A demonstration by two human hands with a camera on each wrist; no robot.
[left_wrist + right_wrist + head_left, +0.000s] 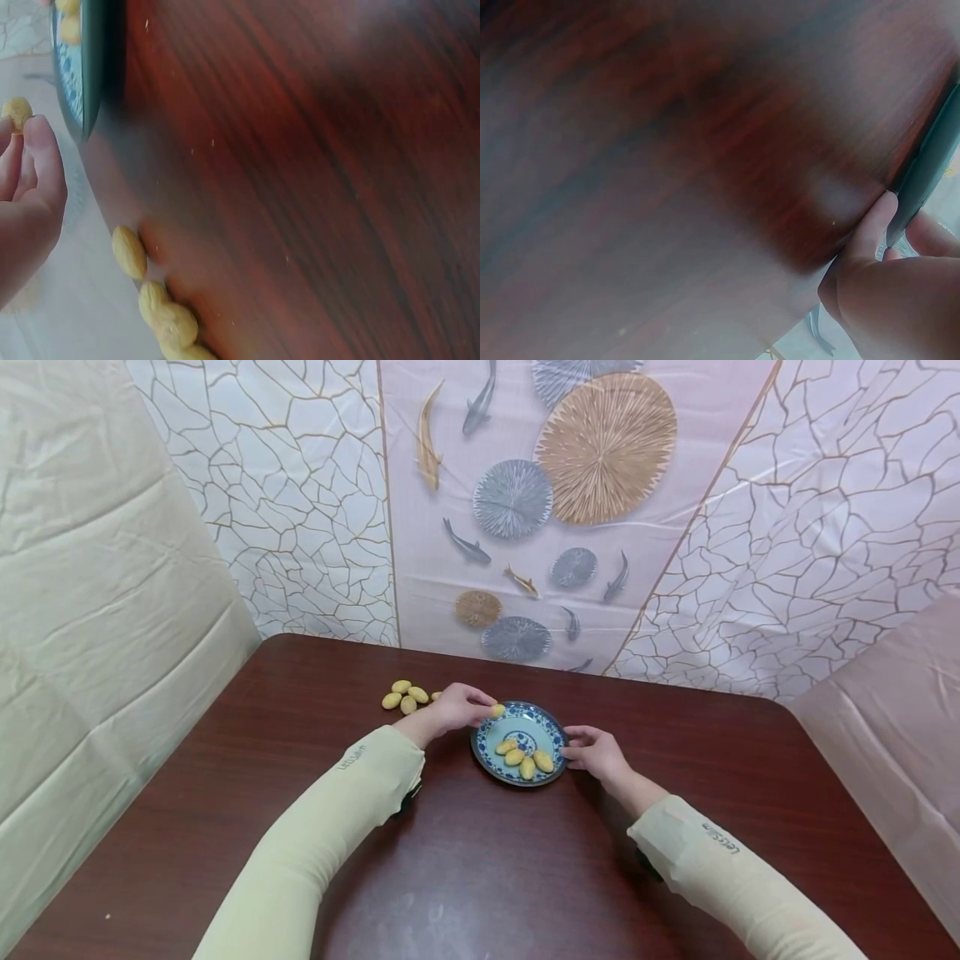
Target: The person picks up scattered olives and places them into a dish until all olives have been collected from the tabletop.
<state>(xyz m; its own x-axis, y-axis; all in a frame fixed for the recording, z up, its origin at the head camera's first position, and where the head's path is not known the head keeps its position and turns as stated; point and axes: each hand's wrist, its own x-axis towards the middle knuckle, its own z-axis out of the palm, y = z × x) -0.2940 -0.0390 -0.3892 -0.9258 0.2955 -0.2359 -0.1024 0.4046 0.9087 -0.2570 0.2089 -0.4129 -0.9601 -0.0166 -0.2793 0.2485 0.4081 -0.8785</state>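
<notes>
A small yellow oval piece (pixel 16 112), wrinkled like a nut or dried fruit, is pinched between the thumb and fingertips of my left hand (pixel 457 707). In the head view it overlaps the far left rim of a round blue-and-white patterned plate (pixel 489 739). Several like pieces (pixel 527 767) lie on the near part of the plate. My right hand (pixel 596 752) holds the plate's right edge. The right wrist view has its thumb on one side of the dark green rim (pixel 926 169) and fingers on the other.
Left of the plate, several more yellow oval pieces (pixel 408 703) form a loose group on the dark reddish-brown table (pixel 465 868), one partly hidden by the left hand. Behind the table's far edge hangs a patterned cloth (pixel 322 527). Plain pale cloth (pixel 90 568) hangs at the left.
</notes>
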